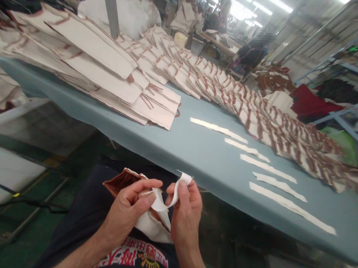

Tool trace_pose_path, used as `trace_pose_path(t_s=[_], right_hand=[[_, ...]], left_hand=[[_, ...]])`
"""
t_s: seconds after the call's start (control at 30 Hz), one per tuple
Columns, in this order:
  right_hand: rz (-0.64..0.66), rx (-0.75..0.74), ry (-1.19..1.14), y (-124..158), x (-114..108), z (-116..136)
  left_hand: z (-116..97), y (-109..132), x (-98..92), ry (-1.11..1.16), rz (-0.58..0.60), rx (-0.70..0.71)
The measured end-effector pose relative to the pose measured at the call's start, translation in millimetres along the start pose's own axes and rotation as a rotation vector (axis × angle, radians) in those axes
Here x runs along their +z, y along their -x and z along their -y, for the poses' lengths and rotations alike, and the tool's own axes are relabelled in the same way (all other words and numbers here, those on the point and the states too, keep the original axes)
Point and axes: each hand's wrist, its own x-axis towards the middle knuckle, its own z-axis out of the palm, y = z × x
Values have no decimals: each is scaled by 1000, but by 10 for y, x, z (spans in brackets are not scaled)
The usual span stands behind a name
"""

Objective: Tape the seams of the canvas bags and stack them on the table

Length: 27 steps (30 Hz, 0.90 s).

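Note:
My left hand [128, 211] and my right hand [185, 213] are held close together over my lap, below the near edge of the blue-grey table [172, 145]. Both pinch a narrow white strip [164, 202] that curves between them, its free end sticking up past my right thumb. Under my left hand lies a cream fabric piece with brown trim [126, 181], partly hidden by the fingers.
Several loose white strips [272, 181] lie in a row on the table's right part. A stack of cream bags with brown trim [110, 68] sits at the left, and a long overlapping row of them [257, 106] runs along the far edge. A person [250, 54] works at the back.

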Motion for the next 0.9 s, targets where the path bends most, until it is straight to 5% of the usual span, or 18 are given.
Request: trace_pose_path(t_s=[0.37,0.57,0.9], right_hand=[[-5,-118,-175,-142,398,324],[-20,19,-274,-322,584,359],[-140,98,-276,-338,615,121]], left_hand=[[36,-14,-51,204,30,-78],[117,-3,-89,318,128,-30],[-20,-56,32,307,-46,-10]])
